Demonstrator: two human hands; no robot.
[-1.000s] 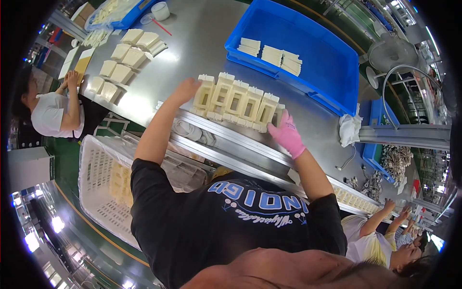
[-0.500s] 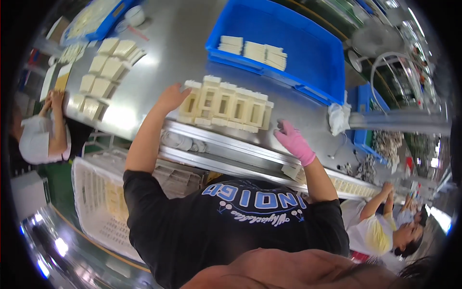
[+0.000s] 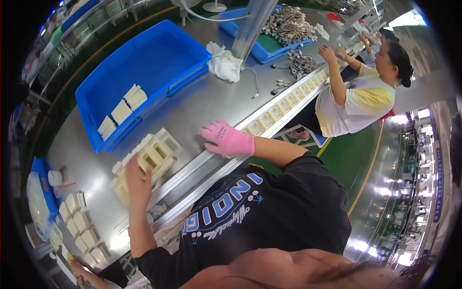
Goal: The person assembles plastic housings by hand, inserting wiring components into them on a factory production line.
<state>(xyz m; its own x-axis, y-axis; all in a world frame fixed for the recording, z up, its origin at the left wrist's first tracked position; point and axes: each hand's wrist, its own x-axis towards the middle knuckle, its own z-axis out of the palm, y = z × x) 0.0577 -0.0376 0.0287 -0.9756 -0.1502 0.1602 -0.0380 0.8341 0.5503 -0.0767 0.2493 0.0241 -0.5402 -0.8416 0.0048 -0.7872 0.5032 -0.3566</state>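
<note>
Left hand (image 3: 138, 177) touches the cream frames (image 3: 156, 153), grip unclear. Pink-gloved right hand (image 3: 225, 138) is unclenched, empty, at two o'clock from them; a blue bin (image 3: 149, 72) sits at twelve.

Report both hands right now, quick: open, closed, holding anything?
Left hand: on or just above the cream frames; grip cannot be told.
Right hand: gloved in pink, fingers loosely open, nothing visible in it.

Bare left hand (image 3: 138, 176) forward, left forearm (image 3: 141, 224) near upright; pink-gloved right hand (image 3: 225, 138), fingers (image 3: 210, 131) loosely extended leftward, right forearm (image 3: 279, 151) almost level.
</note>
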